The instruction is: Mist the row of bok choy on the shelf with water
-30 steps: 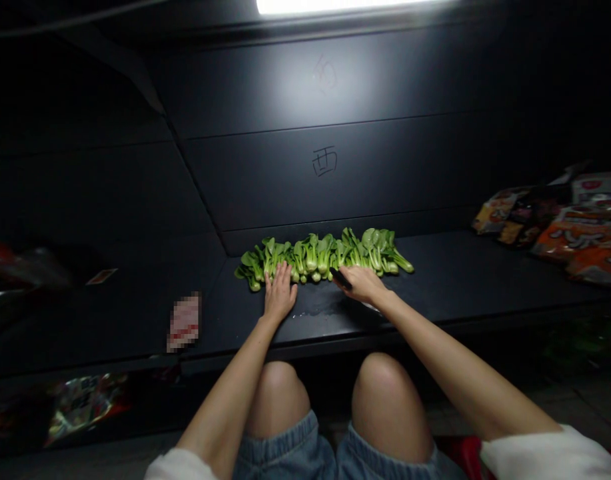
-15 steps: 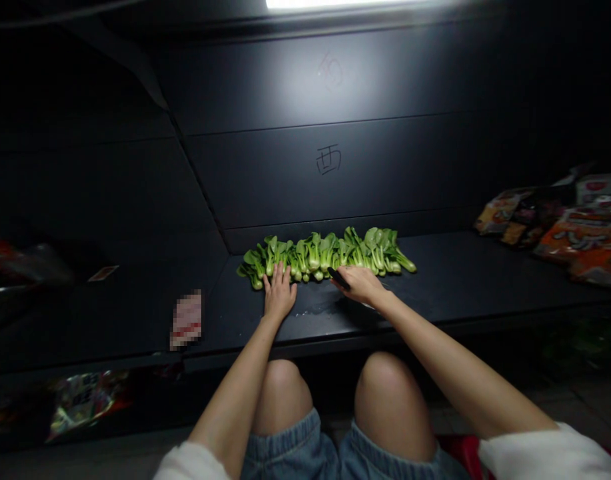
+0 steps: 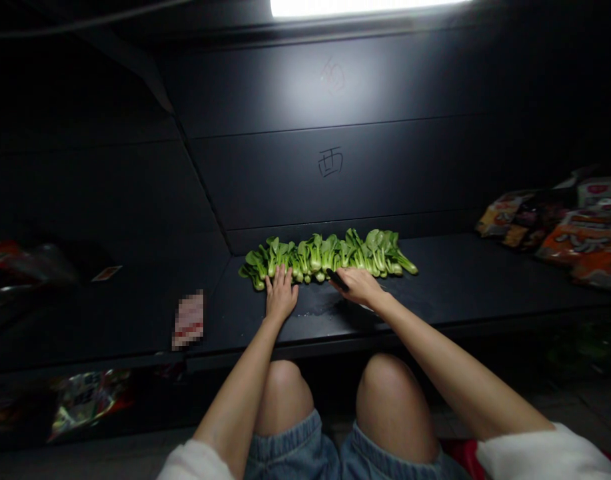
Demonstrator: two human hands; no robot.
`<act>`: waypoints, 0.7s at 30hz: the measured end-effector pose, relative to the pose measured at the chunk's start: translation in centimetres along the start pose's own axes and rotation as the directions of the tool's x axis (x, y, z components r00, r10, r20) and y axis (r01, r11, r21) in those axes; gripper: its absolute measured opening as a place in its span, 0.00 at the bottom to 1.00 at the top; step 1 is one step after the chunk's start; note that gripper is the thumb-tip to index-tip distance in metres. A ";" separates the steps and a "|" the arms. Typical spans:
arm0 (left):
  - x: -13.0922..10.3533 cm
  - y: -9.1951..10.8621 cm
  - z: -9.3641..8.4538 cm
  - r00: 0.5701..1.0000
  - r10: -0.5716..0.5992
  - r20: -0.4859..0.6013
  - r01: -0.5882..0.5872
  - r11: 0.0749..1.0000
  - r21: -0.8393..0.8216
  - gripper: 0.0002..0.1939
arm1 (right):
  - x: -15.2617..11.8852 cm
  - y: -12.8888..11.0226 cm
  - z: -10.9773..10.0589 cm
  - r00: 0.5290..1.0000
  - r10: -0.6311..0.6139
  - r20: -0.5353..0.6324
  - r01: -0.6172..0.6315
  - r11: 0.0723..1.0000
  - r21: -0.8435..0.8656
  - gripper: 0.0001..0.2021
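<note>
The right hand [image 3: 361,285] is closed around a black handle [image 3: 338,279], fist tight, the end poking out past the thumb side; a pale sliver shows under the wrist, but I can't tell what the tool is. Over to the left hand [image 3: 282,293]: nothing gripped there, fingers fanned, tips touching the stem ends of the leafy greens [image 3: 328,252]. Those greens lie side by side in a long row on the dark shelf [image 3: 445,273], close to the back panel [image 3: 275,190], leaves toward it, pale bases toward the knees. And what's changed this past second? Next to nothing: both hands hold their spots, no bunch has visibly shifted, so the work looks paused, the row just as it was. Wet drops [image 3: 312,315] glint in front, between the hands. Further out, a blurred-out pinkish packet [image 3: 189,320] sits to the left, bright food bags [image 3: 582,240] crowd the far right, and a strip light [image 3: 370,7] glares overhead.
</note>
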State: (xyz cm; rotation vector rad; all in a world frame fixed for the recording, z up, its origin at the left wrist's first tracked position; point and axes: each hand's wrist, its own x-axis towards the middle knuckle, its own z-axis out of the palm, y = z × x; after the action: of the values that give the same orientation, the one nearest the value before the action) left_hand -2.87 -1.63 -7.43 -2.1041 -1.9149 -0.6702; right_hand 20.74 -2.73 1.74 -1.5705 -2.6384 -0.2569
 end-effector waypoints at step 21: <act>-0.1 -2.1 -0.8 0.982 -0.109 -0.156 0.094 0.990 -0.104 0.27 | 0.7 -1.5 -0.5 0.999 -0.040 0.003 0.040 0.999 0.004 0.23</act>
State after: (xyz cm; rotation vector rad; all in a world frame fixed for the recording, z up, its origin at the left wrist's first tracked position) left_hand -5.04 -1.83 -7.11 -1.9483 -1.9461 -0.9421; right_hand 19.12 -2.91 2.17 -1.5199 -2.6734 -0.2509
